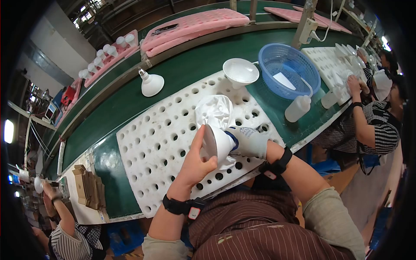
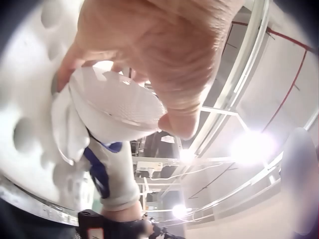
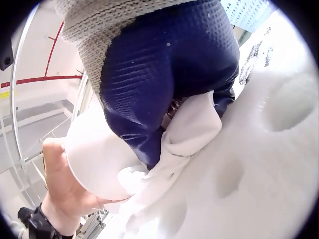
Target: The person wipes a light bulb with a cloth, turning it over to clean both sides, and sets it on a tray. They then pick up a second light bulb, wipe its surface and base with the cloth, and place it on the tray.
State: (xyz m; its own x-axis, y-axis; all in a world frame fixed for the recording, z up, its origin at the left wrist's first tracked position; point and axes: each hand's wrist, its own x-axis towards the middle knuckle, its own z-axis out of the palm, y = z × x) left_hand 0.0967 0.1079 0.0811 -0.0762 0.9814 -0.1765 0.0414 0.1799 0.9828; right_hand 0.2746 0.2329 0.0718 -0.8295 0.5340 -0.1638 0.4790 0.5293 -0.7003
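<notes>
A white reflector bulb (image 1: pixel 224 143) is held tilted over the white foam tray (image 1: pixel 158 130), its wide lens facing left. My bare left hand (image 1: pixel 195 162) grips it by the rim, thumb and fingers spread across the lens end (image 2: pixel 119 97). The right hand (image 1: pixel 251 141), in a knit glove with a blue coated palm (image 3: pixel 169 69), grips the narrow end of the bulb. A bit of its metal base shows between the gloved fingers. A crumpled white cloth (image 1: pixel 213 112) lies on the tray, and part of it (image 3: pixel 194 124) bunches against the gloved fingers.
Another reflector bulb (image 1: pixel 241 71) stands base-down in the tray; one more (image 1: pixel 152 84) stands lens-down on the green bench (image 1: pixel 104 173). To the right are a blue basket (image 1: pixel 264 65) and a white squeeze bottle (image 1: pixel 298 109). Flattened cardboard (image 1: pixel 89 186) lies left. People work at both sides.
</notes>
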